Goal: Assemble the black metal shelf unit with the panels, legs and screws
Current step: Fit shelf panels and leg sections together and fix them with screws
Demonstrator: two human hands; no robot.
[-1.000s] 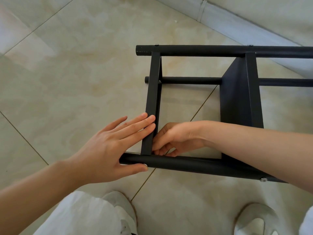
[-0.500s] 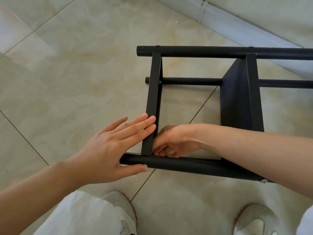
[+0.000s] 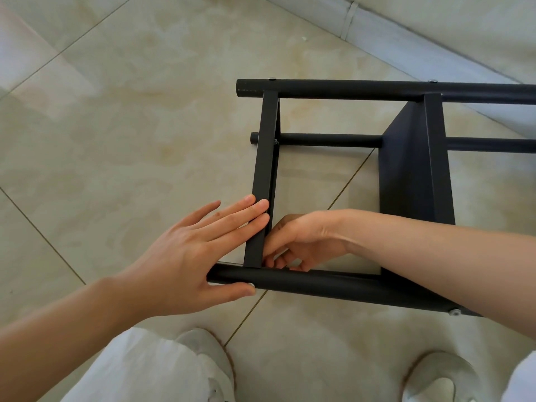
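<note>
While the shelf unit (image 3: 342, 181) lies on its side across centre and right of frame on the tiled floor (image 3: 116, 126), I am fixing the end panel (image 3: 262, 181) to the near leg (image 3: 319, 282).

Item, left hand (image 3: 185, 256): flat, fingers straight against the panel's outer face, thumb along the leg beside a screw head (image 3: 251, 285).

Item, right hand (image 3: 301, 242): inside the frame at the panel's lower corner, fingers curled at the joint; whether they pinch a nut or a screw end I cannot tell.

Item, second panel (image 3: 412, 175): upright, right of centre, already fixed.

Step judged: tightening the corner fastener. Next calls for steady bracing and small finger turns, then a check for wobble.

Against the earlier frames: both hands hold the same posts; the view has merely drifted slightly.
</note>
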